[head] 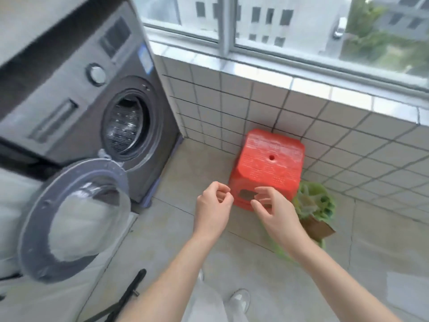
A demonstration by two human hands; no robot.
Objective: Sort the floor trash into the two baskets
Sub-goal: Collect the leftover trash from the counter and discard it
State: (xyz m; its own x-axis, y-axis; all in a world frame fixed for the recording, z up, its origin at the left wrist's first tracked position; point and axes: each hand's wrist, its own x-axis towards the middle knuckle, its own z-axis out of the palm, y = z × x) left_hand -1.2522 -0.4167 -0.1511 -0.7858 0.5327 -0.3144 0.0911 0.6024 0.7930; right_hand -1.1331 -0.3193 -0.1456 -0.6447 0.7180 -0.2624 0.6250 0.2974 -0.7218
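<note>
Green basket (318,205), lower right of frame, holds a cardboard scrap (318,227) | red stool (267,163) beside it at centre | left hand (212,205) and right hand (271,208) hover loosely curled, empty, seemingly between pickups | open washing machine (88,108) at left.

1. Grey front-loading washing machine (69,89) filling the upper left of the frame, round dial and drawer on its panel.
2. Round door (76,219) swung open toward the lower left, drum (126,126) exposed behind it.
3. Red plastic stool (269,163) at centre, standing on the floor against the tiled wall, small hole in its seat, slot in its near side.
4. White tiled wall (325,135) with dark grout running from centre to the right edge.
5. Window (301,26) along the top, buildings and trees blurred beyond.
6. Beige floor tiles (383,240) across the lower frame.
7. Black rod-like object (132,289) at bottom, left of centre; too blurred to identify.
</note>
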